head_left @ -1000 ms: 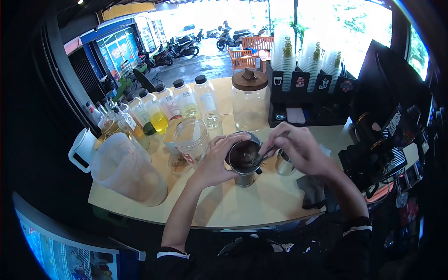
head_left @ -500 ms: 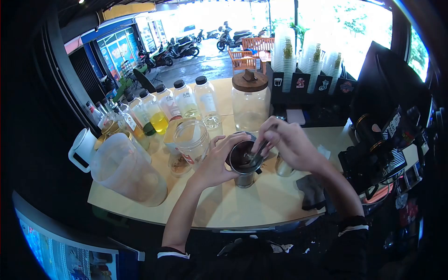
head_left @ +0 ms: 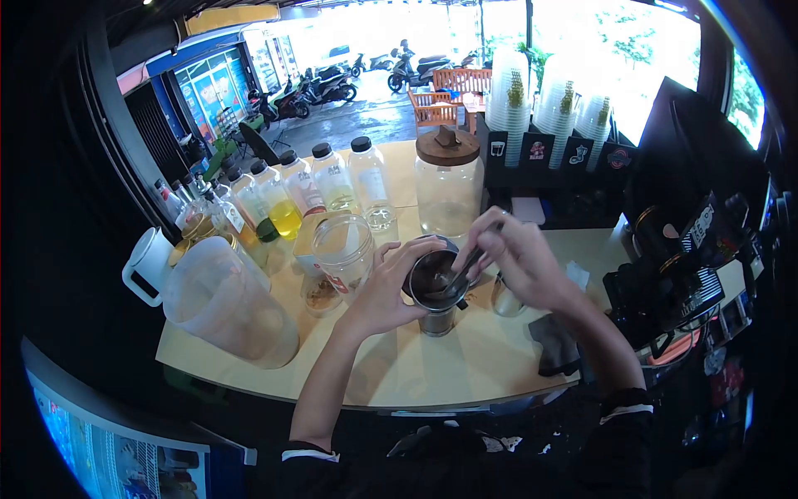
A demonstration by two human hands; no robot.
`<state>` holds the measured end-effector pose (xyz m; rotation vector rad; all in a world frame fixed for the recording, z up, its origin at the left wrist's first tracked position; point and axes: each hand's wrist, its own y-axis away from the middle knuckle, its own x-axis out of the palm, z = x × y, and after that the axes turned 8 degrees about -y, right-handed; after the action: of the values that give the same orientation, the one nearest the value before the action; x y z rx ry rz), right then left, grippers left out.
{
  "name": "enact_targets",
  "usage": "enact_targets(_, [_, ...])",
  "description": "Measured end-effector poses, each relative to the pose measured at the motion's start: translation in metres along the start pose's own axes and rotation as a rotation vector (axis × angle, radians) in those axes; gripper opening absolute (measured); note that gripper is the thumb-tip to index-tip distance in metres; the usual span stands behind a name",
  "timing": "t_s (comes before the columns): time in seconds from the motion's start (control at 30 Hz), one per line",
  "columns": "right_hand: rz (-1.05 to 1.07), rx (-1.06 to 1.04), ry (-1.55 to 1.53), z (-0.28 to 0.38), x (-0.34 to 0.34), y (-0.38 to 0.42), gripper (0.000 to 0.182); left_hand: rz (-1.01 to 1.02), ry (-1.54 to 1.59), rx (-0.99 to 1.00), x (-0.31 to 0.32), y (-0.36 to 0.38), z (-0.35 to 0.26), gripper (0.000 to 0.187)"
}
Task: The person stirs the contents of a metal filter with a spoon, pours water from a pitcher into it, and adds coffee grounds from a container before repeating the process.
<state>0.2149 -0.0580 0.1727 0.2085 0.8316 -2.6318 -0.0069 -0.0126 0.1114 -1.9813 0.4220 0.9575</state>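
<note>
My left hand (head_left: 384, 291) is wrapped round the upper part of a metal cup (head_left: 436, 323) with a round rim and something dark inside. Between the fingers of my right hand (head_left: 525, 264) is a metal spoon (head_left: 460, 279), its lower end down inside the cup. To the left of the cup, an open clear plastic jar (head_left: 342, 254) stands close by my left fingers. A small metal pitcher (head_left: 508, 298) is on the counter below my right hand, partly covered by it.
Several capped bottles (head_left: 337, 179) line the counter's back left. A large translucent pitcher (head_left: 224, 303) stands front left. Behind the cup is a glass jar with a wooden lid (head_left: 449, 187). A dark cloth (head_left: 554, 343) lies at right, near a black machine (head_left: 665, 274); stacked plastic cups (head_left: 509, 96) rise behind.
My right hand has shifted slightly to the right with the spoon, which leans a little more inside the cup. My left hand keeps its hold.
</note>
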Motion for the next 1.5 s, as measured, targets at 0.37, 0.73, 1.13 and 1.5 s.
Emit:
enact_targets(0.37, [0.147, -0.108, 0.262, 0.019, -0.001, -0.006, 0.009, -0.003, -0.147, 0.027, -0.001, -0.001, -0.007, 0.081])
enact_targets(0.73, [-0.189, -0.086, -0.269, 0.002, -0.009, 0.006, 0.02, -0.016, -0.09, -0.018, -0.001, 0.002, 0.001, 0.083])
enact_targets(1.13, [-0.579, -0.093, -0.206, -0.014, -0.028, 0.105, 0.023, -0.141, -0.037, -0.239, 0.004, 0.001, -0.01, 0.075])
enact_targets(1.5, [-0.427, 0.153, -0.039, -0.108, 0.012, 0.162, 0.011, -0.219, 0.109, -0.38, 0.008, 0.002, -0.016, 0.071])
